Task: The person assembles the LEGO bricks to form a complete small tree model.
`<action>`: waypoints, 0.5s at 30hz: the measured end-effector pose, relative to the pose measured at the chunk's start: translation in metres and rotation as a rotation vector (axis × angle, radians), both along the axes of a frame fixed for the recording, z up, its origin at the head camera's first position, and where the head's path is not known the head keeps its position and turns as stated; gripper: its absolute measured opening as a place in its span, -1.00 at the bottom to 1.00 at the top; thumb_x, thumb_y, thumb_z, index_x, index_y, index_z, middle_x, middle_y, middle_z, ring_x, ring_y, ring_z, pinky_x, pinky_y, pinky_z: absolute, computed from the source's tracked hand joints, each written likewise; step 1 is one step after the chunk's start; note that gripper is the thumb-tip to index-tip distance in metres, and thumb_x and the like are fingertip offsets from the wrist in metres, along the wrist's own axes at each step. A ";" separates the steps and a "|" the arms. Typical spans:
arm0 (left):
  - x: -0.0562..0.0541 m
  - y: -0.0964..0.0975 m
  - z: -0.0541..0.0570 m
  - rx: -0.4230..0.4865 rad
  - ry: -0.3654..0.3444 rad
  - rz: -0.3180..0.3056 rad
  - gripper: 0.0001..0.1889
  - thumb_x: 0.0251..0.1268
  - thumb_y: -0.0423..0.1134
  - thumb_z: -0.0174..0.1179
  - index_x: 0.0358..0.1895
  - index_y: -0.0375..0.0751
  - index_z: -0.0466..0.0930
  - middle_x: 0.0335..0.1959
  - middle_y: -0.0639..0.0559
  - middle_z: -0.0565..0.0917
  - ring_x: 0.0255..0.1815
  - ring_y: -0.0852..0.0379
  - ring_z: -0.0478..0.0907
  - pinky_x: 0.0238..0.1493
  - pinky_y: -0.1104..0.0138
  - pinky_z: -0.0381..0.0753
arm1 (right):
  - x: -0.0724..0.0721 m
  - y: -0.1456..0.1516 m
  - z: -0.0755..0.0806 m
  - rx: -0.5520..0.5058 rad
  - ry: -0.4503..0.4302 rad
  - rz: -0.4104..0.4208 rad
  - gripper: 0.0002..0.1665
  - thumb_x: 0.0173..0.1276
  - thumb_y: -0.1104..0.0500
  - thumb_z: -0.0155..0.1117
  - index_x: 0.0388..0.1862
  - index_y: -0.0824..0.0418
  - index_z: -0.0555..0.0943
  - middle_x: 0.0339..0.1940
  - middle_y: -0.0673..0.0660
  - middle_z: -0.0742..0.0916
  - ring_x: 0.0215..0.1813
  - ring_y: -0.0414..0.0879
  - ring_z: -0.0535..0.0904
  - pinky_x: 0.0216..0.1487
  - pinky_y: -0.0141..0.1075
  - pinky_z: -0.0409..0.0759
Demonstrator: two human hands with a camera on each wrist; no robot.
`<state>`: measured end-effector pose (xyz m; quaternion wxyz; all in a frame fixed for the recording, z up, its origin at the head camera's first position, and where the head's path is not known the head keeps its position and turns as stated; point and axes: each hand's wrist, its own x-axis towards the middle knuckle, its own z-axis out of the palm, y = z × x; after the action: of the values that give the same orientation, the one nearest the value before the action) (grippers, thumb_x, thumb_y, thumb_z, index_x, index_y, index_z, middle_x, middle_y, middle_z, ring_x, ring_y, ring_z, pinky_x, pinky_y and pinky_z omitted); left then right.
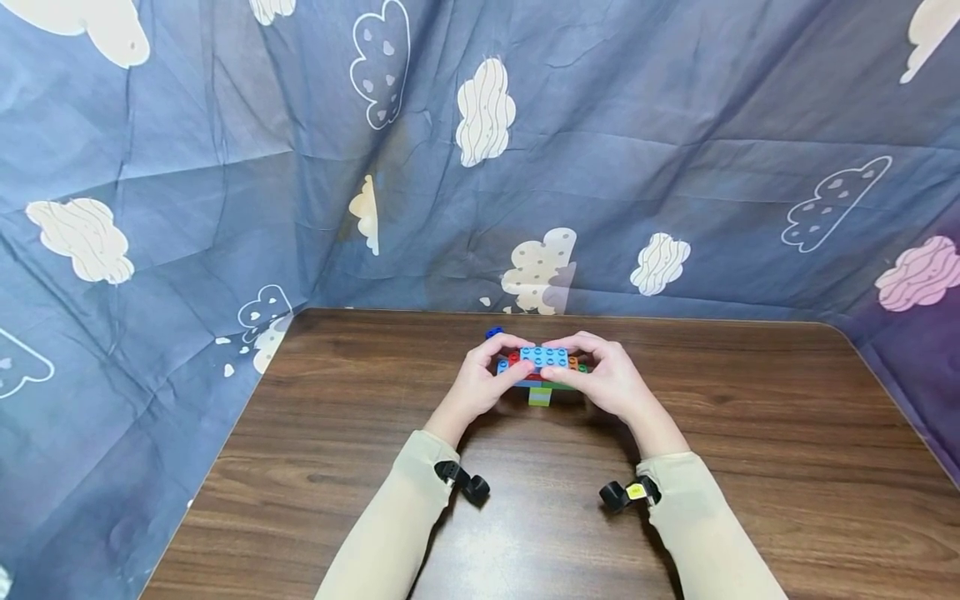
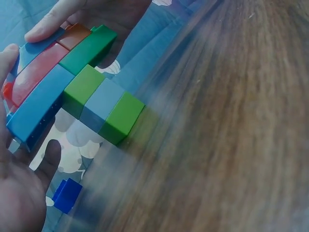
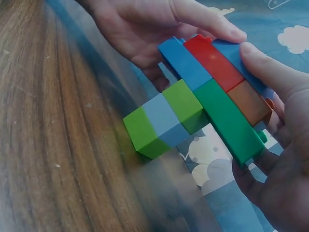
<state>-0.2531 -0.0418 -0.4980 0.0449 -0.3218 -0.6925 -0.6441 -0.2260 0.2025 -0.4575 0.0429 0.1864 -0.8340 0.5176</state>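
A toy building-brick structure stands on the table, widening upward from a narrow column [image 3: 159, 115] of light green and pale blue bricks. Across the column's top lie a blue brick [image 2: 41, 106] and a green brick [image 3: 229, 121] end to end. Above these sit a red brick [image 3: 212, 60] and an orange brick [image 3: 248, 102], topped by a light blue brick [image 1: 543, 357] with studs up. My left hand [image 1: 480, 379] grips the light blue brick's left end, thumb on its near side. From the right, my right hand [image 1: 606, 375] holds the same brick's other end.
A loose dark blue brick [image 1: 493, 332] lies behind the structure, left of centre, near the table's back edge. Brown wood grain covers the table [image 1: 750, 417]. A blue cloud-patterned cloth [image 1: 600, 167] hangs behind it and along the sides.
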 end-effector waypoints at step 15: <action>-0.001 -0.001 -0.003 -0.004 0.061 0.034 -0.58 0.52 0.04 0.43 0.18 -0.19 0.73 0.01 -0.07 0.78 0.00 0.10 0.68 0.03 0.27 0.68 | 0.001 0.001 -0.006 -0.014 -0.011 0.015 -0.61 0.46 0.03 0.59 0.23 -0.03 0.78 0.06 -0.04 0.78 0.03 -0.03 0.65 -0.01 -0.28 0.66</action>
<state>-0.2540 -0.0424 -0.5007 0.0764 -0.3295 -0.6975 -0.6317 -0.2253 0.2032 -0.4639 0.0355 0.1895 -0.8290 0.5249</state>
